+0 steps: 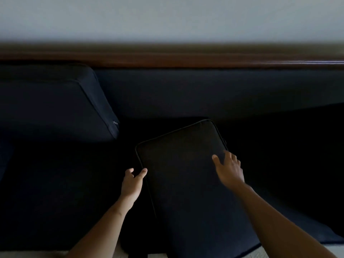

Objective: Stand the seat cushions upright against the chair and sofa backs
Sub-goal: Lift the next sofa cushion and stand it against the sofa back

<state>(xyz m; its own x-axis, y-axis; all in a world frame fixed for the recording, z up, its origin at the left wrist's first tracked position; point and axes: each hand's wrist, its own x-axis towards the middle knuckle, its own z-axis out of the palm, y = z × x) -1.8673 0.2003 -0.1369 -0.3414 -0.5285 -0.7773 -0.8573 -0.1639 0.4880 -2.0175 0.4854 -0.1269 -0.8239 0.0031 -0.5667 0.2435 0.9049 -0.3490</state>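
A dark navy seat cushion (182,174) is tilted up from the sofa seat in the middle of the view, its far end raised toward the sofa back (204,90). My left hand (133,183) grips its left edge, thumb on top. My right hand (229,169) rests on its upper right part with fingers spread over the right edge. A second navy cushion (55,103) leans upright against the sofa back at the left, a zipper pull showing at its lower right corner.
A brown wooden rail (186,60) runs along the top of the sofa back, below a pale wall. The dark seat base (55,192) lies left of the held cushion. Light floor (268,253) shows at the bottom edge.
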